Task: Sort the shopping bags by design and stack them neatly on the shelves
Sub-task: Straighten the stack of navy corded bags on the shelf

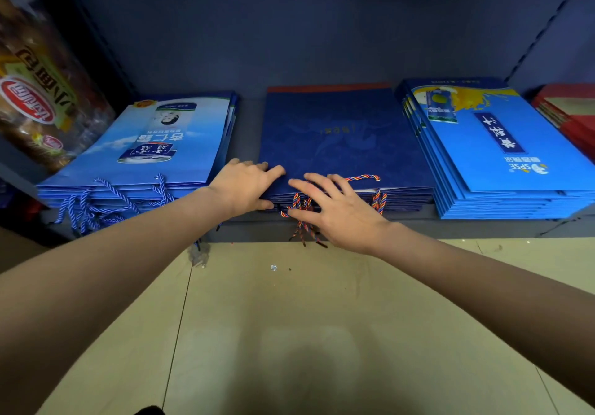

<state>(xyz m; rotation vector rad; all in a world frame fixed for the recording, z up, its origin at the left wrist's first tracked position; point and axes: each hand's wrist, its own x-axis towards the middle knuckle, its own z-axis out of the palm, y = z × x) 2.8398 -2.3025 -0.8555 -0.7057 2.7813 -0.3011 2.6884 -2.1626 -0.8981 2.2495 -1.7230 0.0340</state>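
Three sorted stacks on shelf; middle navy bags held at front edge, left hand gripping corner, right hand flat, fingers spread; risk: loose cords snagging, top bags sliding askew.

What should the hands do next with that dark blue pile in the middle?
Probably tuck in the multicoloured cord handles: they dangle over the shelf edge while both hands, left hand and right hand, are at the dark blue stack front.

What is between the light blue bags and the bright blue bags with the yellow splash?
The dark navy bag stack, seen in the head view, with both hands on its front edge.
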